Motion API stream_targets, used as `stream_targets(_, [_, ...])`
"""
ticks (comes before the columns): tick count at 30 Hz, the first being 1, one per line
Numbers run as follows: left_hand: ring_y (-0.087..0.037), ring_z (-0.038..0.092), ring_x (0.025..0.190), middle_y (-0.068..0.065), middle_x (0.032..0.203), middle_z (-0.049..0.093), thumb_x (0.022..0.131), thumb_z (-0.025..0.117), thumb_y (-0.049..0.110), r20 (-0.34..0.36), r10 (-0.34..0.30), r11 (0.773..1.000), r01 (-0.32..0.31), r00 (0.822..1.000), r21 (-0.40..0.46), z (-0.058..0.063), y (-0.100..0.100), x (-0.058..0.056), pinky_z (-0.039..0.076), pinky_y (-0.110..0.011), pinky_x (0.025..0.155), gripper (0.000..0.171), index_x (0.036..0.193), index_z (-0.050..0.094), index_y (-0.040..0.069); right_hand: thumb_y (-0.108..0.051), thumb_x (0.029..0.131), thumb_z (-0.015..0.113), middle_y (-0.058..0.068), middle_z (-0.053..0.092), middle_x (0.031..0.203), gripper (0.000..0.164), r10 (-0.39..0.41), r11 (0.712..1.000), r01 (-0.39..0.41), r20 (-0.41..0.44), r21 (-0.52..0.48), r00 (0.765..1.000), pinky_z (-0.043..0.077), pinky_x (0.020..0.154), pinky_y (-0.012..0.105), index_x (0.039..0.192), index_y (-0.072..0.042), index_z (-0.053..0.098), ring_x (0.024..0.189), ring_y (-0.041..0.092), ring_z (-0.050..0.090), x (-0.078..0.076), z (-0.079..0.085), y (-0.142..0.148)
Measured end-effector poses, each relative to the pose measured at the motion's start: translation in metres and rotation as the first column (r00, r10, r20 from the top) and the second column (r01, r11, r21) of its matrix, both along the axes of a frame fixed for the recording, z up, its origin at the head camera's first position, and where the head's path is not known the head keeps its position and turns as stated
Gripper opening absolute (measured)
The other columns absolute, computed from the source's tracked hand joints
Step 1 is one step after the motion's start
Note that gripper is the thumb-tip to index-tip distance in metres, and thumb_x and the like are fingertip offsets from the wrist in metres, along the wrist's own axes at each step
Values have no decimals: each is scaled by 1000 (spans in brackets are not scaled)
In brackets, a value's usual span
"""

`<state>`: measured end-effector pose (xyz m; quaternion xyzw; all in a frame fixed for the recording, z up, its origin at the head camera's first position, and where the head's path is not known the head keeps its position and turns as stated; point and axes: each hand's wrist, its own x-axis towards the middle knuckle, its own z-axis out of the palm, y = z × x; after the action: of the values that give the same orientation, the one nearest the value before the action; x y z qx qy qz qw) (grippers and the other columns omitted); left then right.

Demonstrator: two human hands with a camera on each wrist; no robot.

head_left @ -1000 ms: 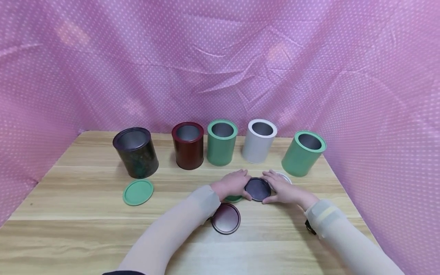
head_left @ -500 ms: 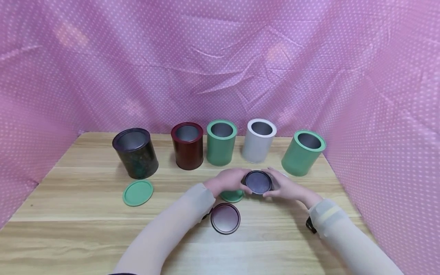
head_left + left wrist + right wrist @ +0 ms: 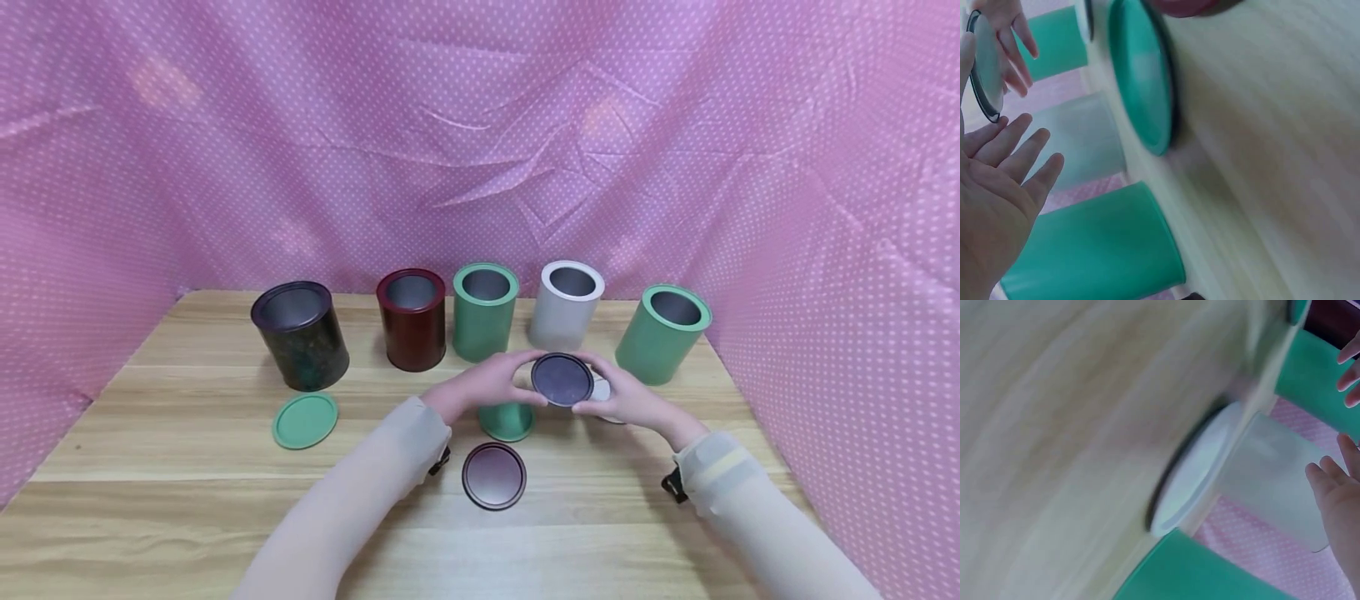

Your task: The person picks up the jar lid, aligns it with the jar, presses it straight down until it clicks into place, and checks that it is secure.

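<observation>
Pinching dark lid (image 3: 562, 380) by opposite sides with left hand (image 3: 487, 383) and right hand (image 3: 630, 402), above tabletop (image 3: 600, 521) toward far right corner, judging as probably light, stiff, slightly slippery, hardly fragile, best taken by rim.

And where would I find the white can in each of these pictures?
Head: the white can stands in the back row, right of centre.
Left wrist: left side, mid-height, partly behind the left hand.
Right wrist: right of centre, partly behind the right hand.
Shared landmark: a green can on either side.
</observation>
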<state>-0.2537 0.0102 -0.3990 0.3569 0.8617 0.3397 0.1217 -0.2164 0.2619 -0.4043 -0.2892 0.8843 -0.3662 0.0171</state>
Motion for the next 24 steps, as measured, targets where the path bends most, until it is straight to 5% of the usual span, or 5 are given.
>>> stream_targets(16, [-23, 41, 139, -6, 149, 45, 80, 78, 40, 42, 127, 988, -130, 991, 80, 27, -32, 23, 35, -46, 113, 80, 148, 41, 19, -10, 80, 78, 22, 44, 145, 77, 109, 975, -99, 38, -198, 993, 28, 114, 55, 144, 1, 37, 136, 39, 38, 3, 28, -27])
stream_targets(24, [-22, 43, 137, -5, 146, 48, 80, 77, 42, -20, 167, 982, -164, 986, 90, 46, -56, 25, 35, -46, 113, 77, 146, 43, 20, -16, 81, 77, 21, 41, 147, 79, 153, 956, -138, 38, -258, 987, 23, 116, 54, 145, 1, 35, 139, 37, 34, -7, 44, -49])
